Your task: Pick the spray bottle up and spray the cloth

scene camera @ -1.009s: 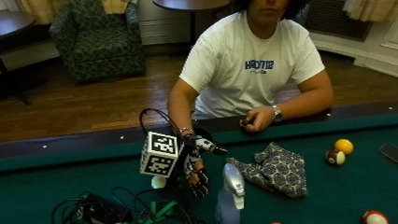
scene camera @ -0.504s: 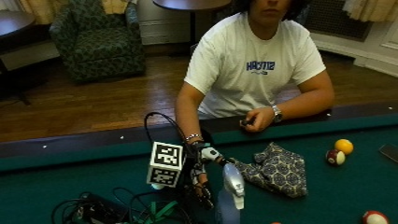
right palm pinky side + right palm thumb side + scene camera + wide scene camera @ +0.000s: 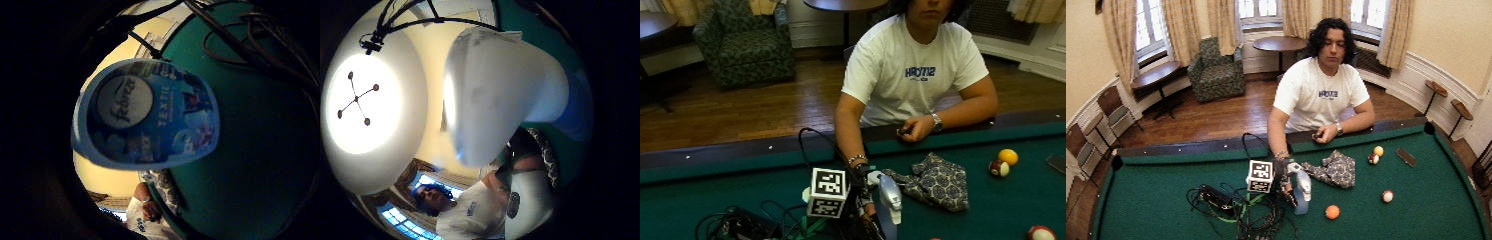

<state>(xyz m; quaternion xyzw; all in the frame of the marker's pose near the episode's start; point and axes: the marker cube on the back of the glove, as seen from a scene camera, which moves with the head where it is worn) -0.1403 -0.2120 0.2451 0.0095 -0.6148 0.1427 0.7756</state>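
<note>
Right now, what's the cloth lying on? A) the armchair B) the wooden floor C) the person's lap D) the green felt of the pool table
D: the patterned cloth lies crumpled on the green felt of the pool table, beside the spray bottle and short of the balls.

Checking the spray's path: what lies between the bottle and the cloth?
Only bare green felt between the spray bottle and the cloth, in the wide outside view.
</note>
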